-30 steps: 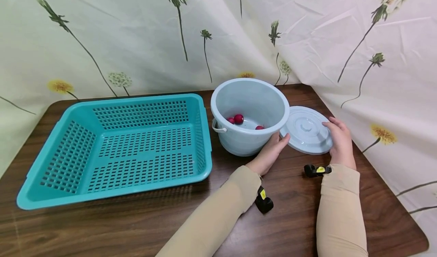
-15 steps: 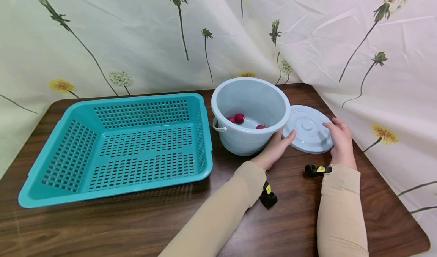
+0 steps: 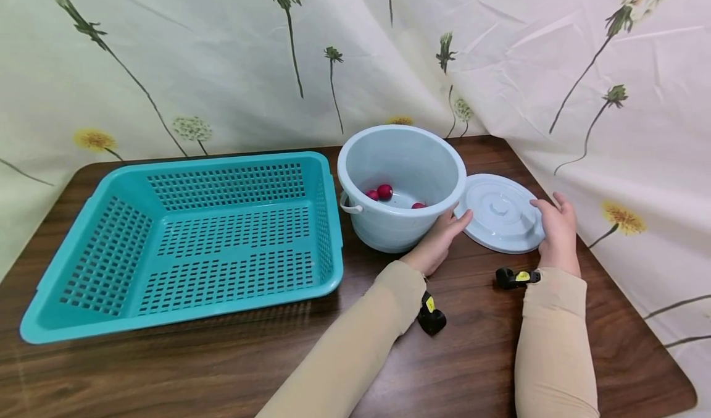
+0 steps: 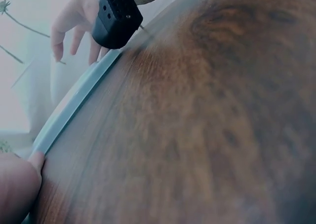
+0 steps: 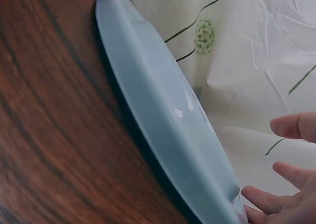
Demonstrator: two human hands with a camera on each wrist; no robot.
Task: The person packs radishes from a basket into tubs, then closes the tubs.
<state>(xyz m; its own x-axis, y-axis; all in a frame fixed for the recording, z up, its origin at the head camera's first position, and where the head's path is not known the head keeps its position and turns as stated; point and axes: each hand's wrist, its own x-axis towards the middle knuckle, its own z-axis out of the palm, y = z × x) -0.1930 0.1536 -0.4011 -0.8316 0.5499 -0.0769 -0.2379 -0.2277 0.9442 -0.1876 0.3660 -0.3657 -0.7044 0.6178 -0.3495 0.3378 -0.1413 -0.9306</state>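
A pale blue round lid point(image 3: 497, 211) lies on the table beside a matching bucket point(image 3: 397, 229). My left hand point(image 3: 436, 242) is between the two, its thumb stretched toward the lid's left edge; its other fingers are partly hidden by the bucket. In the right wrist view a fingertip of that hand touches one end of the lid point(image 5: 153, 100). At the lid's right edge is my right hand point(image 3: 557, 229), fingers extended and spread; in the right wrist view its lower fingers point(image 5: 266, 201) reach the rim. Three red radishes point(image 3: 384, 192) lie inside the bucket.
A large teal plastic basket point(image 3: 333, 270) with perforated walls fills the left of the brown wooden table point(image 3: 194, 368). Behind and to the right hangs a white dandelion-print cloth point(image 3: 233, 54). The bucket's white handle point(image 3: 350, 205) hangs at its left side.
My right hand's fingers have lifted slightly away from the lid's right edge and spread. The left thumb shifted forward, then slightly back. The bucket, lid and basket stay in place apart from slight camera motion.
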